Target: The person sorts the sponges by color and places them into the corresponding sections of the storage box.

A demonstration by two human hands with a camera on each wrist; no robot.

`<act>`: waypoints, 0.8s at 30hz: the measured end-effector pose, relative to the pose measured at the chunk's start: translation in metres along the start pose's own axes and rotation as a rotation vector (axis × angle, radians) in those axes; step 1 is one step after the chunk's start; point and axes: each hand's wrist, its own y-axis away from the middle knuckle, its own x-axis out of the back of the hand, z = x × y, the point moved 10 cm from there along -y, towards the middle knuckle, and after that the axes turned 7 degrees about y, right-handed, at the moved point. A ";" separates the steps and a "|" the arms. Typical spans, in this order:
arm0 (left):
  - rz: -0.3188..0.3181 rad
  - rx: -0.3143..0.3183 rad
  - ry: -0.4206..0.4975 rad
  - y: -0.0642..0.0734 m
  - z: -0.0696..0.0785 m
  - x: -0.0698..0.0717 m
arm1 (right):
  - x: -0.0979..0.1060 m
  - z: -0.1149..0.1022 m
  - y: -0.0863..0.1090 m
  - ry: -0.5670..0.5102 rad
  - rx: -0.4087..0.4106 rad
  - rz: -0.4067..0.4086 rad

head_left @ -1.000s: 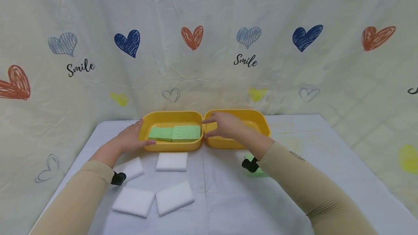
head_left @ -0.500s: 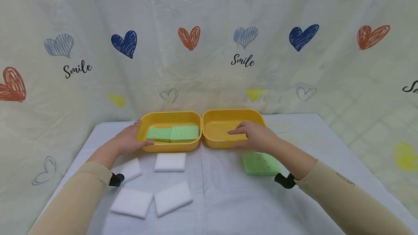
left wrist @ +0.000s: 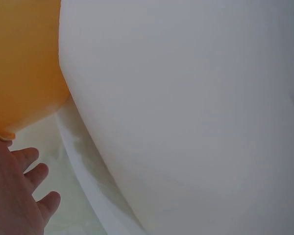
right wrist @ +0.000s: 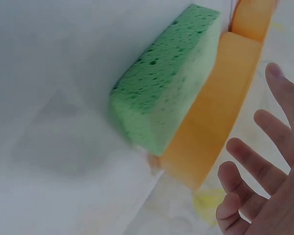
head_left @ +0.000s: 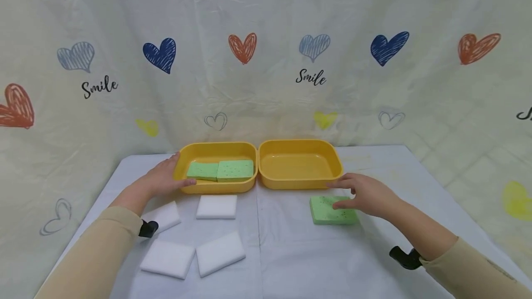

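Note:
My left hand (head_left: 161, 179) rests at the left end of the left yellow tub (head_left: 220, 189), its thumb over the front corner. In the left wrist view several of its fingers (left wrist: 39, 174) spread loosely beside the tub's orange-looking wall (left wrist: 22, 63). My right hand (head_left: 367, 196) hovers over the right end of a green sponge (head_left: 324, 211), fingers apart and holding nothing. That sponge (right wrist: 161, 73) shows as a thick, pitted block in the right wrist view. Two more green sponges (head_left: 235, 170) lie side by side inside the left tub.
A second yellow tub (head_left: 301, 183) stands against the first one's right side, with only its bare floor showing. Several white sponge-like blocks (head_left: 217, 206) lie on the white tablecloth (head_left: 291, 262) at front left. A curtain with printed hearts (head_left: 266, 96) hangs behind the table.
My right hand has moved from between the tubs, rightward and toward me, to above the green sponge, which it had partly covered. The left hand has stayed at its tub.

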 end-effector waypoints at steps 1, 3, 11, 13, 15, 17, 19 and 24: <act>-0.002 0.002 0.001 0.000 0.000 0.000 | -0.002 0.002 0.002 -0.007 -0.009 -0.008; -0.006 0.008 0.003 0.001 0.000 0.000 | -0.007 0.006 0.004 -0.011 -0.017 -0.035; 0.013 -0.006 0.017 0.000 0.000 0.002 | -0.030 0.019 0.007 0.030 -0.011 -0.099; 0.014 -0.009 0.011 0.000 0.001 0.002 | -0.034 0.021 0.007 0.037 -0.004 -0.101; 0.012 -0.007 0.009 0.000 0.001 0.002 | -0.039 0.024 0.005 0.043 -0.004 -0.108; 0.008 -0.001 0.004 0.001 0.001 0.002 | -0.043 0.024 0.004 0.053 0.005 -0.116; 0.004 0.003 0.002 0.002 0.002 0.002 | -0.046 0.024 0.002 0.062 0.008 -0.121; 0.002 0.011 0.002 0.003 0.004 0.004 | -0.050 0.023 -0.002 0.082 0.004 -0.123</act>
